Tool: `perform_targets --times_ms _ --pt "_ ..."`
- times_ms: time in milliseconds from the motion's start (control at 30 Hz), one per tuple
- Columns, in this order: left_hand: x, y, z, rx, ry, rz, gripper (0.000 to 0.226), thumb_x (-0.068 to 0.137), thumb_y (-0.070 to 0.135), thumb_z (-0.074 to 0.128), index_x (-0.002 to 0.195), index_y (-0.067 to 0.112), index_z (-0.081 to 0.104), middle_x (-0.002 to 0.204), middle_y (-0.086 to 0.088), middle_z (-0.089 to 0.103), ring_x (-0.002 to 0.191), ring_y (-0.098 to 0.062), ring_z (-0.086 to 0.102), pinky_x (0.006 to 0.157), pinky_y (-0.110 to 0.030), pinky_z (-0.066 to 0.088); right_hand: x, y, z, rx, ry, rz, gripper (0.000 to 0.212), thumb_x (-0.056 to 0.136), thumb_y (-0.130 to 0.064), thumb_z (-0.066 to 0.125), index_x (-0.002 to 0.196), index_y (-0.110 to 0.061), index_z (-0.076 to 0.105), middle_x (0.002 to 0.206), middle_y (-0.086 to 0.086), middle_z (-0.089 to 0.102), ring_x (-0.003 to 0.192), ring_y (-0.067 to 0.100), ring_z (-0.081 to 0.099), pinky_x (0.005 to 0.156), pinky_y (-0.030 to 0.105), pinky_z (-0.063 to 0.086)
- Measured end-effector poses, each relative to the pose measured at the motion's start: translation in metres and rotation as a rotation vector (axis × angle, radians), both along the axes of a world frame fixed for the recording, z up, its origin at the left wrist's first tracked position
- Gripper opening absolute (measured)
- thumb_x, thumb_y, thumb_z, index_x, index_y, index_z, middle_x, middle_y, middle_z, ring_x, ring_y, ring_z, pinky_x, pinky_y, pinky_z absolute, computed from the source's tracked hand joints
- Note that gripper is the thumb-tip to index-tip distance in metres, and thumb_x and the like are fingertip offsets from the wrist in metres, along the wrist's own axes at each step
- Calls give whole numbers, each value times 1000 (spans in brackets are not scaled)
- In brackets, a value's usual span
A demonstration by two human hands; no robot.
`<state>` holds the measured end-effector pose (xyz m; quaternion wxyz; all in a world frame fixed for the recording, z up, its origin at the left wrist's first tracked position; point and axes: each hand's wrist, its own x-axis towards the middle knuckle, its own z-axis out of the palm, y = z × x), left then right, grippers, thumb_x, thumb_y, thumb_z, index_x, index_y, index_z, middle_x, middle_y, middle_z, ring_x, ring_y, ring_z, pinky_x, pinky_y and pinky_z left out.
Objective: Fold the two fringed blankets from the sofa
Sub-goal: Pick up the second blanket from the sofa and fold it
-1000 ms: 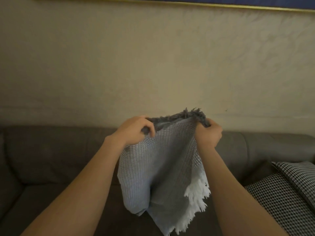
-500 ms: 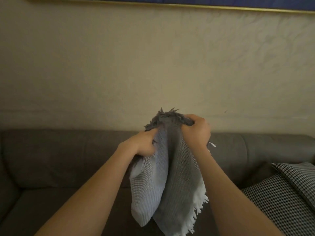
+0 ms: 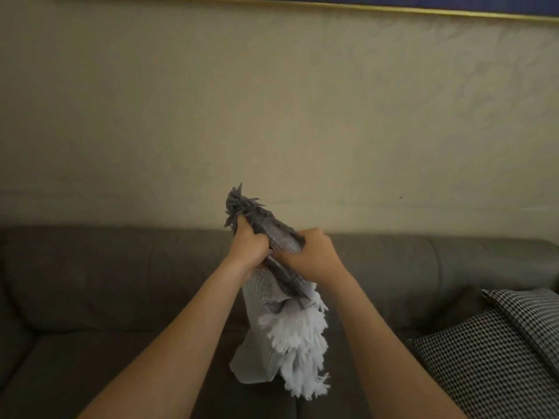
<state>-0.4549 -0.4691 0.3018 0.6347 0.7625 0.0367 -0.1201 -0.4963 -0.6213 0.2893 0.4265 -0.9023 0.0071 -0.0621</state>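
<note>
A grey-and-white checked blanket [image 3: 262,337] with white fringe hangs bunched in the air above the sofa seat. My left hand [image 3: 248,248] grips its upper end, where a dark grey fringe sticks up past my fingers. My right hand [image 3: 311,257] grips the same bundle just to the right and slightly lower. Both hands are close together, almost touching. White fringe dangles below my right wrist. Only this one blanket is in view.
A brown sofa [image 3: 106,285] spans the view, its backrest against a beige wall [image 3: 272,101]. Black-and-white houndstooth cushions [image 3: 496,352] lie on the seat at the right. A dark picture frame [image 3: 302,3] with gold trim runs along the top edge.
My hands have come together from about a blanket-width apart, bringing the top corners into one bundle. The hanging cloth has narrowed and doubled, and the left hand has risen above the right.
</note>
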Motion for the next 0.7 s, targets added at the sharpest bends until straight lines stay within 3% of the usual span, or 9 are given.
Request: perform_targets --times_ms 100,200,267,300,367,467,533,600,700 --pt "-3 4 1 19 -7 60 90 100 -2 42 169 37 -1 155 -7 48 117 -33 61 97 -51 60 0 -11 5 -180 111 14 43 82 -40 84 65 -15 53 53 -5 47 45 8 45 44 24 30" --pt "-3 9 10 123 -112 73 108 101 -8 45 162 47 -25 124 0 61 84 -33 66 67 -41 55 4 -25 4 -387 92 -175 40 86 -31 74 64 -15 45 59 3 49 53 25 52 47 29 35" --pt "1 15 20 179 -186 58 112 100 -9 44 157 53 -30 138 -3 62 88 -39 70 63 -40 53 2 -25 -1 -423 -15 -270 37 91 -24 66 61 -18 46 58 4 50 53 27 52 46 30 36" --pt "4 17 24 180 -209 57 113 99 -9 43 156 56 -29 153 -8 55 93 -36 71 63 -37 55 1 -20 -5 -405 -64 -235 41 94 -23 65 59 -19 44 55 1 48 50 22 48 45 32 34" --pt "5 19 25 184 -218 43 114 96 -8 43 155 62 -24 159 -13 51 93 -28 71 68 -37 59 -2 -7 -16 -295 -141 -152 46 98 -22 64 59 -21 40 52 -5 44 47 12 40 47 38 29" --pt "-2 11 11 226 -217 -36 110 93 -9 43 162 56 -14 149 -12 58 82 -22 66 68 -40 57 -1 8 -35 -126 -210 -109 38 98 -11 63 64 -15 48 52 -2 47 48 18 44 52 38 29" --pt "-8 5 2 246 -214 -74 107 94 -9 44 165 50 -9 129 -9 66 80 -25 64 67 -41 53 -4 12 -43 -97 -216 -46 25 95 -6 62 71 -5 60 58 6 60 54 25 56 56 40 39" --pt "-7 5 -6 259 -194 -100 103 95 -9 45 167 46 -2 123 1 60 90 -24 63 69 -37 51 -7 11 -50 -72 -198 -15 24 96 -11 63 74 -2 67 60 9 64 57 26 60 59 41 44" --pt "-7 7 -12 269 -196 -111 94 94 -8 46 168 41 15 149 0 51 121 -25 57 91 -37 55 -11 6 -54 0 -204 -35 39 98 -19 69 62 -6 59 49 -1 54 45 13 47 48 30 34"
